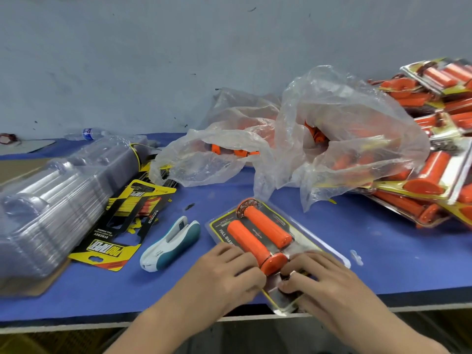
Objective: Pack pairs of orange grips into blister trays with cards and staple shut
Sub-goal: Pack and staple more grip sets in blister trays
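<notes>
Where the blue table (383,241) runs off to the left, a tall stack of empty clear trays (51,200) lies on its side, with a water bottle (88,133) lying behind it by the wall. Just right of the stack is a loose heap of yellow-and-black cards (115,238), and beside those lies a white and teal stapler (169,245), apart from both hands. Near the front edge, at the middle, sits the blister tray (329,247), angled on the table with a printed card (224,227) inside and the two orange grips (265,226) side by side in it. The left hand (224,272) rests on the tray's near left side with its fingers bent against the end of the nearer grip; whether it clasps or only presses is not clear. The right hand (316,275) curls over the tray's near end, thumb and forefinger close together on the plastic, pinching it. Behind the tray lies a crumpled clear plastic bag (344,129) with more orange grips inside. A pile of finished packs (434,162) fills the far right.
</notes>
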The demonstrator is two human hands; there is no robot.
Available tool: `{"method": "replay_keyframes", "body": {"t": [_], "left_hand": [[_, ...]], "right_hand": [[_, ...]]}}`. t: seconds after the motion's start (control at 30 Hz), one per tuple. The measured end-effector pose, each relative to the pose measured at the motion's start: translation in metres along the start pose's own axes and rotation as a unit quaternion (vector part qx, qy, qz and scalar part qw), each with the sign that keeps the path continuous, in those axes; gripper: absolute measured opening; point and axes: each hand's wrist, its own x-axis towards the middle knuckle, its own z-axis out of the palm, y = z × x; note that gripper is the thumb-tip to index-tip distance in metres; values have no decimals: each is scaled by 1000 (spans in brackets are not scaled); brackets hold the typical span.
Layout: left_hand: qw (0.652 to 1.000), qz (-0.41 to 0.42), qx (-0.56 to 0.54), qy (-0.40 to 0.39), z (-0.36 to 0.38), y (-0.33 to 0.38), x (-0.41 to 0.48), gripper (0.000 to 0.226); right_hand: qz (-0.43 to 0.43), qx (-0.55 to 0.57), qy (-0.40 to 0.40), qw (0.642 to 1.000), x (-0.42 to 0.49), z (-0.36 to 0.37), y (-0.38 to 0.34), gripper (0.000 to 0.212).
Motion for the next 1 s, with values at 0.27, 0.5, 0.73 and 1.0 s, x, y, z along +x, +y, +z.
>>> {"method": "replay_keyframes", "body": {"t": [0.27, 0.5, 0.73, 1.0], "left_hand": [[999, -22, 23, 2, 10, -9, 4, 7], [999, -25, 41, 16, 16, -8, 2, 13], [993, -94, 69, 8, 8, -41, -9, 9], [997, -61, 40, 29, 9, -9, -7, 11]], "right_hand": [[35, -25, -44, 998, -7, -5, 3, 23], [55, -87, 17, 995, -5, -7, 4, 24], [140, -67, -34, 987, -14, -22, 35, 21], [139, -84, -15, 987, 8, 1, 7, 35]]}}
